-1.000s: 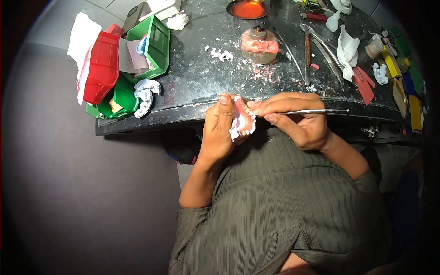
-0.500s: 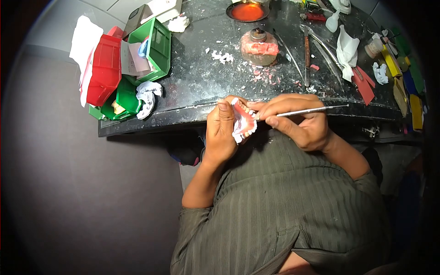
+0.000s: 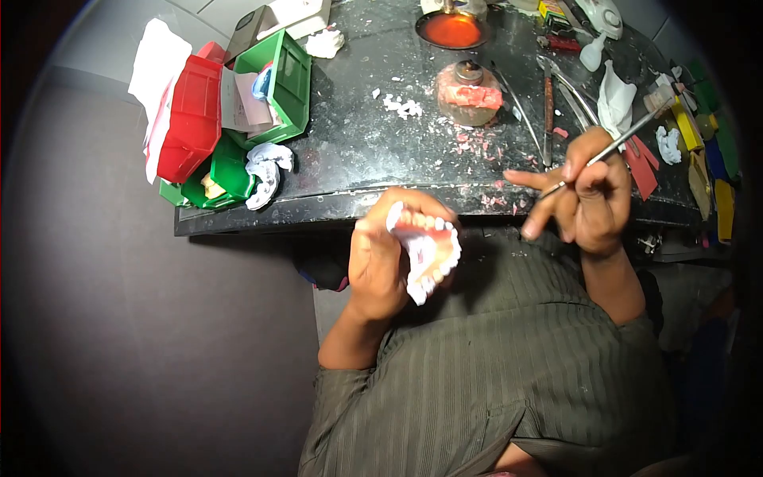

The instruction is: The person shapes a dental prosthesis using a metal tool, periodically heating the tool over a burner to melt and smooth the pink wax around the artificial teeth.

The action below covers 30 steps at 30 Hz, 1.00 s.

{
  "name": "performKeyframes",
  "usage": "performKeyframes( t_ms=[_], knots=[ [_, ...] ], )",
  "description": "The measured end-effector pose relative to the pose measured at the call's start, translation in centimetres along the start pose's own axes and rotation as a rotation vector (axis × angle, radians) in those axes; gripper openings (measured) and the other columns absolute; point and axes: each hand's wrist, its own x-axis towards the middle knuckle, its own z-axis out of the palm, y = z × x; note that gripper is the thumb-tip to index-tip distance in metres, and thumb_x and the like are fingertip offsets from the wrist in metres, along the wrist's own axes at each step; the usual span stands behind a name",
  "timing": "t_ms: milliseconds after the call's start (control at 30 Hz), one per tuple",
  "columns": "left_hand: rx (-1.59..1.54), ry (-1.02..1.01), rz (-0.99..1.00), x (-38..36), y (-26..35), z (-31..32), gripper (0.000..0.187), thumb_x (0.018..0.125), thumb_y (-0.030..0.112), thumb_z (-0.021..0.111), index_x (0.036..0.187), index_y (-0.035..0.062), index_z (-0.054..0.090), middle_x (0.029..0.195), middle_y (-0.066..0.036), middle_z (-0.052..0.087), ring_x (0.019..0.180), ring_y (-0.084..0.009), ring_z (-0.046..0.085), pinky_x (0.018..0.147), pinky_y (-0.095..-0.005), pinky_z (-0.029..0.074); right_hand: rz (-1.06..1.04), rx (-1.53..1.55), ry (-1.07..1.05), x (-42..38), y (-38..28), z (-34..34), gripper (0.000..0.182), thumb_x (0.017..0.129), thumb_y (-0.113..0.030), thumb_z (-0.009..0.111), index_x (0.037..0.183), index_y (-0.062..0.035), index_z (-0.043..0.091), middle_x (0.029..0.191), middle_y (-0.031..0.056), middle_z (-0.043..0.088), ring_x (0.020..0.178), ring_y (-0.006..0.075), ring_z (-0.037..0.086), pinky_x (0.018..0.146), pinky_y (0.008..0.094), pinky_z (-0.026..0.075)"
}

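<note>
My left hand (image 3: pixel 380 262) is closed around a dental model (image 3: pixel 425 248), a white plaster cast with pink wax and a curved row of teeth facing up and to the right. It is held in front of the bench edge, above my lap. Off to the right, apart from the model, my right hand (image 3: pixel 594 195) grips a thin metal wax carver (image 3: pixel 616 143) between thumb and fingers. The carver slants, one end up to the right and the other down to the left. Some of the right hand's fingers are stretched out to the left.
On the dark bench (image 3: pixel 350 143) stand a glass spirit burner (image 3: pixel 469 95) with pink wax on it and a dish of red wax (image 3: pixel 451 30). Green bins (image 3: pixel 290 87) and a red bin (image 3: pixel 191 119) are at left. Pink wax sheets (image 3: pixel 642 171) and metal tools (image 3: pixel 548 115) lie right.
My right hand has moved right and up, taking the carver away from the teeth. My left hand has lowered the model slightly and turned it more toward the camera.
</note>
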Motion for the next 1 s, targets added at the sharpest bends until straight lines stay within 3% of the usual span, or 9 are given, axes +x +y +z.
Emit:
performKeyframes(
  t_ms=[100,133,233,300,367,400,500,633,1000],
  knots=[
    [-0.068,-0.126,0.083,-0.9,0.4,-0.6,0.074,0.104,0.062,0.038,0.113,-0.0093,0.055,0.098,-0.021,0.064,0.071,-0.0165,0.063,0.063,-0.0280,0.051,-0.025,0.028,-0.055,-0.2,0.0,-0.2,0.027,0.109,-0.021,0.048,0.101,0.0048,0.049,0.055,0.0001,0.049,0.044,0.0127,0.061,0.091,0.0551,0.060],
    [-0.076,-0.110,0.103,-1.2,0.4,-0.5,0.076,0.102,0.064,0.038,0.115,-0.0095,0.055,0.104,-0.021,0.064,0.085,-0.0192,0.064,0.076,-0.0310,0.052,-0.017,0.027,-0.064,-0.2,-0.2,-0.2,0.029,0.108,-0.024,0.051,0.102,0.0049,0.050,0.058,0.0017,0.053,0.046,0.0135,0.063,0.093,0.0555,0.059],
    [-0.134,-0.138,0.118,-1.4,0.6,-0.4,0.077,0.103,0.064,0.037,0.115,-0.0097,0.055,0.108,-0.022,0.064,0.092,-0.0203,0.064,0.083,-0.0322,0.052,-0.087,-0.042,-0.062,-0.2,-0.4,0.8,0.036,0.103,-0.032,0.060,0.102,0.0036,0.055,0.073,0.0093,0.066,0.060,0.0194,0.071,0.096,0.0545,0.057],
    [-0.048,-0.104,0.119,-1.3,0.7,-0.3,0.077,0.103,0.064,0.037,0.116,-0.0103,0.055,0.100,-0.020,0.065,0.081,-0.0176,0.064,0.075,-0.0297,0.053,-0.058,-0.075,0.019,0.2,-1.4,2.0,0.037,0.099,-0.034,0.065,0.099,0.0029,0.061,0.083,0.0159,0.072,0.074,0.0249,0.074,0.093,0.0494,0.059],
    [-0.073,-0.083,0.006,-1.1,0.7,-0.5,0.077,0.103,0.064,0.036,0.115,-0.0102,0.055,0.088,-0.016,0.066,0.067,-0.0138,0.062,0.063,-0.0262,0.051,-0.048,-0.314,-0.189,0.7,-2.4,1.9,0.036,0.100,-0.038,0.062,0.101,-0.0016,0.059,0.091,0.0212,0.069,0.085,0.0317,0.075,0.094,0.0562,0.058],
    [0.008,-0.044,-0.019,-0.7,1.0,-0.1,0.078,0.102,0.065,0.037,0.115,-0.0105,0.055,0.077,-0.012,0.064,0.056,-0.0111,0.058,0.053,-0.0237,0.048,-0.074,-0.339,-0.223,0.8,-2.5,2.0,0.033,0.101,-0.034,0.063,0.101,-0.0004,0.064,0.092,0.0213,0.070,0.089,0.0325,0.075,0.093,0.0541,0.059],
    [0.044,0.064,-0.103,-0.3,0.6,0.1,0.071,0.107,0.057,0.029,0.111,-0.0085,0.057,0.071,-0.011,0.062,0.051,-0.0120,0.056,0.048,-0.0247,0.047,-0.146,-0.432,-0.298,1.0,-2.2,3.0,0.024,0.099,-0.024,0.067,0.102,-0.0003,0.070,0.098,0.0196,0.072,0.093,0.0369,0.075,0.095,0.0518,0.058],
    [-0.007,0.100,-0.202,0.2,0.8,0.3,0.065,0.110,0.051,0.025,0.104,-0.0049,0.058,0.068,-0.010,0.060,0.046,-0.0129,0.053,0.042,-0.0253,0.044,-0.182,-0.499,-0.419,1.3,-2.0,3.7,0.017,0.090,-0.017,0.075,0.102,-0.0047,0.076,0.100,0.0135,0.073,0.106,0.0354,0.071,0.101,0.0513,0.054],
    [-0.118,0.193,-0.433,0.6,0.5,0.5,0.068,0.110,0.054,0.028,0.087,-0.0004,0.062,0.057,-0.008,0.055,0.035,-0.0138,0.044,0.029,-0.0258,0.030,-0.263,-0.576,-0.394,1.2,-0.2,3.1,0.017,0.086,-0.003,0.073,0.103,-0.0014,0.074,0.103,0.0132,0.074,0.104,0.0334,0.072,0.101,0.0503,0.055]
  ],
)
